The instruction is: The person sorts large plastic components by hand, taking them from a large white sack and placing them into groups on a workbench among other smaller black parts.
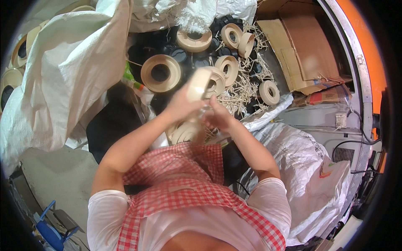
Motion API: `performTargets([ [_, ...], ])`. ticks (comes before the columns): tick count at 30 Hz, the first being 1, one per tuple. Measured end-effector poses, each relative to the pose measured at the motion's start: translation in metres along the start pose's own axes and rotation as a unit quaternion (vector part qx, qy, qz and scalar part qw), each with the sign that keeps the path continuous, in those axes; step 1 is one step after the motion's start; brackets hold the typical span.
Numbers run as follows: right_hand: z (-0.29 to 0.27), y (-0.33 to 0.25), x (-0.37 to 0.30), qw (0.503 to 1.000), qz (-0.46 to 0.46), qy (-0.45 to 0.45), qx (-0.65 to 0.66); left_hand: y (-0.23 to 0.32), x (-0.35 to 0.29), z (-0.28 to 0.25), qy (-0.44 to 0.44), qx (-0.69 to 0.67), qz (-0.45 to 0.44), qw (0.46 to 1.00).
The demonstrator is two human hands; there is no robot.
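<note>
My left hand (181,105) is closed round a cream plastic ring (198,85), held tilted up on its edge and blurred by motion. Close beside its lower end is my right hand (220,116), fingers curled in and smeared; what they hold, if anything, cannot be made out. Just beyond the hands lie more cream rings, among them a large one (161,73) at the left and another (227,70) farther off. Below my hands, several nested cream pieces (184,132) rest near my lap, partly hidden by my wrists.
Thin cream plastic sticks (238,98) are scattered among black round parts (179,54). A white woven sack (79,71) bulges at the left, another (293,167) at the right. An opened cardboard box (307,50) stands far right. Dark cables (356,142) hang beside a grey machine panel.
</note>
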State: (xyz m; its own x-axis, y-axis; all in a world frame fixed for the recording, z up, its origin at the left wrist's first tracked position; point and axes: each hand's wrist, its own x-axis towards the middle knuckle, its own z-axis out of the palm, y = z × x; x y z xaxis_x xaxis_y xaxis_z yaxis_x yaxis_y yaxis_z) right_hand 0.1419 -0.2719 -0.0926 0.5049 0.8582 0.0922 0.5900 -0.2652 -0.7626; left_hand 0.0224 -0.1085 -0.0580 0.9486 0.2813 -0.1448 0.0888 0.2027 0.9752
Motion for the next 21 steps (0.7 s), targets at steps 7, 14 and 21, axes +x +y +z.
performTargets([
  [7, 0.02, 0.121, 0.025, 0.956, 0.194, 0.173, -0.133, -0.058, 0.045, -0.107, 0.404, 0.034, 0.025, 0.914],
  [14, 0.003, 0.093, 0.062, 0.942, 0.32, 0.088, 0.049, -0.019, 0.021, -0.049, 0.204, 0.217, 0.13, 0.946],
  [21, 0.002, -0.024, 0.023, 0.997, 0.02, -0.068, 0.045, -0.011, 0.02, 0.005, 0.048, -0.348, -0.114, 0.929],
])
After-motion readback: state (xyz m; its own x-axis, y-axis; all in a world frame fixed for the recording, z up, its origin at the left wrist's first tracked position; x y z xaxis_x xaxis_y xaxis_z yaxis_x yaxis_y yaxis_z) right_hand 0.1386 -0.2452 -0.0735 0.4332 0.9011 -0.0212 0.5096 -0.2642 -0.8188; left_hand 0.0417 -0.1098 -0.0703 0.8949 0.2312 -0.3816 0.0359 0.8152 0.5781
